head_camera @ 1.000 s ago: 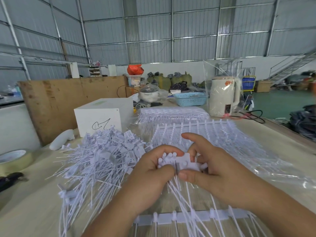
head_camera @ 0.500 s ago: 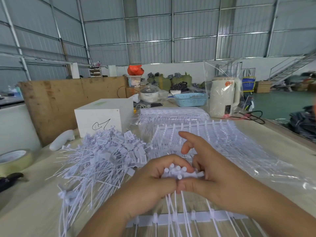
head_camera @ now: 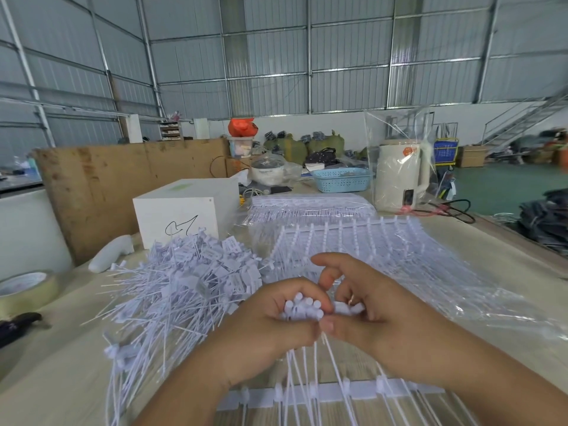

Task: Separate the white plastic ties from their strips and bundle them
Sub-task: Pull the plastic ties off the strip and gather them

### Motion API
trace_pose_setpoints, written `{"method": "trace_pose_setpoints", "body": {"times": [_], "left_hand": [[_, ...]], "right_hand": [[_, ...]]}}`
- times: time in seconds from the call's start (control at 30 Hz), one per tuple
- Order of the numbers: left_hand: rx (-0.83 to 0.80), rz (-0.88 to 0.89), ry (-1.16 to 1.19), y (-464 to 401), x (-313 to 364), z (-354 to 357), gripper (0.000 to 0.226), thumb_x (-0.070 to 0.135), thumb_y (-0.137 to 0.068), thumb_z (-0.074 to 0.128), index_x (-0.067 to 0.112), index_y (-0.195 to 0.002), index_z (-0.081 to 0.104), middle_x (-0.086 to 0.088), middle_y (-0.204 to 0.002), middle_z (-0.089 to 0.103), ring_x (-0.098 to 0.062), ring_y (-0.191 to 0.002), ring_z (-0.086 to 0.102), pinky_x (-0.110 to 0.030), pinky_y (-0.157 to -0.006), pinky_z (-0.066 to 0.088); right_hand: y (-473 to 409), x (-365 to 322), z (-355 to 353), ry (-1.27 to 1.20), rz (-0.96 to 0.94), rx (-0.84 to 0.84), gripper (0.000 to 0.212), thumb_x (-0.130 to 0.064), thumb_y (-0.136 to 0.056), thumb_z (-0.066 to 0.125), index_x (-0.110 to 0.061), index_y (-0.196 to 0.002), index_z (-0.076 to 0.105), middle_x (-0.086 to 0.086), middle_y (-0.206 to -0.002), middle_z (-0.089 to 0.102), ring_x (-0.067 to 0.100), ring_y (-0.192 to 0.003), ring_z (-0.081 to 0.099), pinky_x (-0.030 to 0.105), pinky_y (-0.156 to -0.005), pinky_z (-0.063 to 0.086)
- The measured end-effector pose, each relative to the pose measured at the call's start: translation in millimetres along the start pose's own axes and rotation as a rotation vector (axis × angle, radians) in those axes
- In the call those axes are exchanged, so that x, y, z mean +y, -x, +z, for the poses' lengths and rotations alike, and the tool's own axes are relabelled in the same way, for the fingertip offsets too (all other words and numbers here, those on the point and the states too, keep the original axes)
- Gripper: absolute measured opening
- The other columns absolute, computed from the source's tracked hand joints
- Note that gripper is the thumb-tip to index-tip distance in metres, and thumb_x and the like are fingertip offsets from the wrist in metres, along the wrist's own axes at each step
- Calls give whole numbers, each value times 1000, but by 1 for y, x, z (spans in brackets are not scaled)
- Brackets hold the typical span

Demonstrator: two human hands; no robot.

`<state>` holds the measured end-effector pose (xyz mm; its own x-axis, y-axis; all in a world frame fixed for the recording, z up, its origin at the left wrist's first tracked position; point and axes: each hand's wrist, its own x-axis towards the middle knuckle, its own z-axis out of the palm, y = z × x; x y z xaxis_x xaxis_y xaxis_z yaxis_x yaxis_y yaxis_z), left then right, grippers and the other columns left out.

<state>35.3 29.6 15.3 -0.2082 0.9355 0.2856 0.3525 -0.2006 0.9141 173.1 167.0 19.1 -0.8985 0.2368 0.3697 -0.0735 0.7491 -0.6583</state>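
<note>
Here, white ties [head_camera: 302, 307], round-capped heads bunched, thin tails splayed below.

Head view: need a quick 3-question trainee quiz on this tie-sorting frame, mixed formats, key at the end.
1. True or false: the left hand grips a bunch of tie heads while the right hand works at the same bunch.
2. Multiple choice: the loose pile of separated ties lies
A. to the left of the hands
B. inside the blue basket
C. on top of the white box
3. Fill in: the white strip lying across the table nearest the camera sits ____ the hands.

Key: 1 true; 2 A; 3 below (nearer the camera than)
</note>
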Motion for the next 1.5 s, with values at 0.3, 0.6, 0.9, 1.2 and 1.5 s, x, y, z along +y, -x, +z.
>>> {"method": "trace_pose_setpoints", "body": {"times": [0.3, 0.6, 0.9, 1.2, 1.5], "left_hand": [[16, 77, 66, 1, 3, -6, 22, 2, -69, 70, 22, -75, 68, 3, -73, 61, -9, -70, 54, -20, -64, 43], [152, 71, 121, 2, 5, -4, 11, 21, -61, 77, 26, -67, 69, 12, -64, 55, -2, -55, 48, -15, -52, 40], [128, 150, 193, 2, 11, -4, 23, 0, -69, 73, 23, -70, 70, 6, -69, 66, -4, -65, 62, -13, -61, 48], [388, 252, 154, -4, 2, 7, 16, 29, -63, 78, 24, -73, 66, -13, -70, 59, -14, -69, 57, -23, -67, 44], [596, 166, 315, -8, -1, 2, 8, 23, -70, 73, 25, -74, 67, 7, -62, 52, -9, -51, 44, -25, -52, 36]], "right_hand": [[1, -11, 0, -10, -16, 58, 33, -41, -85, 67, -47, -115, 55, -17, -98, 61, 4, -86, 57, 23, -74, 47], [2, -4, -19, -12, 42, -50, 42, -56, -85, 58, -15, -72, 54, -10, -56, 39, 7, -51, 35, 26, -52, 28], [-2, -1, -4, -26, -28, 35, 32, -44, -87, 66, -25, -67, 51, -12, -51, 42, 2, -47, 36, 20, -47, 27], [-5, -7, 12, -68, -75, 320, 47, -60, -85, 60, -17, -69, 49, -11, -47, 39, 4, -44, 34, 17, -44, 25], [-6, -19, -4, -109, -72, 586, 41, -57, -84, 56, -23, -63, 45, -12, -44, 36, 3, -40, 31, 11, -41, 26]]}}
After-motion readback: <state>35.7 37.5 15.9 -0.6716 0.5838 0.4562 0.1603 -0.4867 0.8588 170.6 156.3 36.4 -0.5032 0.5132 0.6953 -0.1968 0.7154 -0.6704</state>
